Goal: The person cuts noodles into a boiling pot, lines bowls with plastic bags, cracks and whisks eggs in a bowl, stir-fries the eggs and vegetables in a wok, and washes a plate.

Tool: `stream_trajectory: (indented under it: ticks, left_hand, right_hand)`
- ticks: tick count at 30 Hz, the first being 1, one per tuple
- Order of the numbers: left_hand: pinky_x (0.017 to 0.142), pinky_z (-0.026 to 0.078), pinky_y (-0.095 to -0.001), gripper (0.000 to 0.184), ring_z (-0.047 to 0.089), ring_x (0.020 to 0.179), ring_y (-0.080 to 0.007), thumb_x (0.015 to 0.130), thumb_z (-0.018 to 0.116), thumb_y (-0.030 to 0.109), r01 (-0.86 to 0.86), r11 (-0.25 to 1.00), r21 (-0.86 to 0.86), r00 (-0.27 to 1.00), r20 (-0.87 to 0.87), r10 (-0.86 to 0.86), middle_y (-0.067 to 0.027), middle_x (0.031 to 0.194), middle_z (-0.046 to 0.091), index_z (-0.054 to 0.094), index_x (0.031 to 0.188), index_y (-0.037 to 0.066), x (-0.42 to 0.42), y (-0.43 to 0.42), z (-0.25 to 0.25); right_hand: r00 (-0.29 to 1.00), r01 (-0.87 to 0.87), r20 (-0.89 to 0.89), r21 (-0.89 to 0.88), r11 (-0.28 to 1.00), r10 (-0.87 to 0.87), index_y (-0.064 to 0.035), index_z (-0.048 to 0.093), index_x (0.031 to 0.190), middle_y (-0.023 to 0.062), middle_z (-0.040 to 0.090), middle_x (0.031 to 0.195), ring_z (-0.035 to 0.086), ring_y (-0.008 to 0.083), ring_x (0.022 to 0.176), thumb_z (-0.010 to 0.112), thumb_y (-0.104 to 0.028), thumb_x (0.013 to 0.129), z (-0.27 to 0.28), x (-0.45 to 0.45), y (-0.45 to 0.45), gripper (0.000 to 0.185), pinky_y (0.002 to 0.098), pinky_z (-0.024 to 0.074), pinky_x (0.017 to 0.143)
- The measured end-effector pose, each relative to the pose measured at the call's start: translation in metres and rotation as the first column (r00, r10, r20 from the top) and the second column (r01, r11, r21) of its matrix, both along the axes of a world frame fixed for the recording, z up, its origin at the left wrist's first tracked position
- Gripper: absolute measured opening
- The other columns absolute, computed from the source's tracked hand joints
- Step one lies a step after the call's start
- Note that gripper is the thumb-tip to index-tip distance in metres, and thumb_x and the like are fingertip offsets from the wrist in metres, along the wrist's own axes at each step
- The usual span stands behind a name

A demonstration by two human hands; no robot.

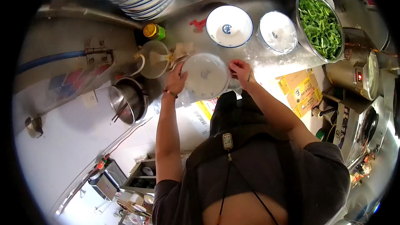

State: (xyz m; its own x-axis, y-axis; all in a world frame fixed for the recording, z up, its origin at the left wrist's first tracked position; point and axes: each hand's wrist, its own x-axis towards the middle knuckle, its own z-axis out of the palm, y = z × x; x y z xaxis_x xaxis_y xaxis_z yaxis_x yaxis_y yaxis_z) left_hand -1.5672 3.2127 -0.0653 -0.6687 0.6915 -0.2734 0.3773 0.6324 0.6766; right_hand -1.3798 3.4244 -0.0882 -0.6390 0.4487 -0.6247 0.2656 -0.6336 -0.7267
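Observation:
A bowl (205, 76) covered in clear plastic sits at the counter's front edge, in front of my body. My left hand (176, 80) grips its left rim, with the thumb over the edge. At the bowl's right side my right hand (241, 73) is closed in a pinch on the clear plastic bag (234, 85), whose loose part shows just below the fingers. Behind stands a white bowl (228, 26) with a blue rim and a blue mark inside. Another bowl (278, 32), wrapped in clear plastic, is to its right.
A metal basin of chopped greens (320, 27) is at the right. Stacked bowls (146, 0) stand on the shelf at upper left. Left of my left hand are a clear plastic pitcher (153, 60), a yellow-lidded jar (154, 31) and a steel pot (127, 100). A red object (198, 25) lies behind.

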Motion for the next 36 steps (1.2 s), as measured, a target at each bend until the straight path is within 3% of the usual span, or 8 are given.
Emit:
stream_trajectory:
  ticks: [4,6,19,22,25,29,32,36]
  left_hand:
    - [0.070,0.045,-0.0396,0.041,0.058,0.077,-0.0332,0.079,0.057,0.016,-0.044,0.998,0.045,0.998,-0.035,0.046,-0.0180,0.086,0.061,0.050,0.119,0.012,0.001,0.001,-0.003]
    - [0.070,0.045,-0.0397,0.041,0.058,0.077,-0.0332,0.079,0.057,0.015,-0.055,0.998,0.028,0.998,-0.040,0.056,-0.0182,0.085,0.061,0.050,0.119,0.012,0.000,0.000,-0.008]
    - [0.078,0.048,-0.0332,0.033,0.060,0.092,-0.0203,0.088,0.054,0.019,-0.242,0.931,0.272,0.951,-0.126,0.284,-0.0118,0.102,0.063,0.052,0.117,0.005,0.009,-0.030,0.059]
    - [0.087,0.045,-0.0343,0.029,0.058,0.098,-0.0249,0.094,0.044,0.020,-0.721,0.445,0.531,0.688,0.624,0.371,-0.0151,0.103,0.060,0.053,0.110,-0.003,0.026,-0.022,0.122]
    - [0.090,0.042,-0.0360,0.031,0.056,0.099,-0.0277,0.095,0.042,0.022,-0.793,0.273,0.544,0.594,0.791,0.148,-0.0178,0.104,0.059,0.051,0.109,-0.005,0.035,-0.005,0.135]
    - [0.096,0.037,-0.0375,0.031,0.050,0.107,-0.0257,0.095,0.040,0.027,-0.792,0.309,0.527,0.442,0.843,-0.305,-0.0147,0.108,0.054,0.050,0.108,0.001,0.048,0.031,0.130]
    - [0.093,0.040,-0.0375,0.031,0.052,0.104,-0.0255,0.095,0.039,0.028,-0.810,0.412,0.416,0.396,0.908,-0.138,-0.0143,0.108,0.055,0.050,0.108,0.001,0.059,0.058,0.126]
    - [0.089,0.044,-0.0350,0.037,0.052,0.107,-0.0269,0.095,0.038,0.030,-0.736,0.541,0.408,0.427,0.899,-0.097,-0.0182,0.115,0.053,0.047,0.112,-0.002,0.074,0.088,0.129]
  right_hand:
    - [0.994,0.063,0.097,-0.227,0.972,-0.042,-0.0058,0.060,0.095,-0.0003,0.058,0.080,0.050,0.0081,0.068,0.062,-0.023,0.084,-0.007,-0.010,0.003,0.021,0.0240,0.0413,0.060]
    - [0.996,-0.075,-0.028,0.168,0.983,0.081,-0.0042,0.062,0.093,0.0000,0.059,0.077,0.050,0.0082,0.065,0.063,-0.023,0.083,-0.001,-0.014,-0.002,0.021,0.0231,0.0405,0.058]
    - [0.975,-0.192,0.173,0.322,0.927,0.142,-0.0040,0.063,0.095,0.0001,0.062,0.076,0.053,0.0074,0.064,0.061,-0.016,0.083,-0.014,-0.013,0.008,0.017,0.0216,0.0431,0.058]
    - [0.972,-0.097,-0.130,0.529,0.843,0.194,-0.0034,0.058,0.103,0.0012,0.063,0.086,0.058,0.0095,0.077,0.062,-0.012,0.082,0.046,-0.001,0.007,0.023,0.0231,0.0461,0.066]
    - [0.758,-0.117,-0.285,0.825,0.552,0.586,-0.0041,0.058,0.101,0.0049,0.062,0.092,0.058,0.0125,0.089,0.066,-0.011,0.078,0.143,-0.010,-0.007,0.025,0.0249,0.0461,0.073]
    - [0.821,0.089,-0.263,0.936,0.341,0.507,-0.0049,0.057,0.104,0.0075,0.059,0.099,0.055,0.0133,0.090,0.069,-0.011,0.074,0.183,-0.013,-0.006,0.033,0.0261,0.0450,0.074]
    - [0.799,-0.244,-0.160,0.794,0.557,0.579,-0.0053,0.053,0.109,0.0078,0.055,0.105,0.052,0.0140,0.091,0.068,-0.010,0.073,0.175,0.002,0.010,0.039,0.0267,0.0443,0.075]
    - [0.917,0.261,-0.389,0.757,0.599,0.092,-0.0033,0.050,0.113,0.0085,0.054,0.108,0.050,0.0176,0.099,0.070,-0.017,0.071,0.186,0.016,0.031,0.048,0.0307,0.0410,0.085]
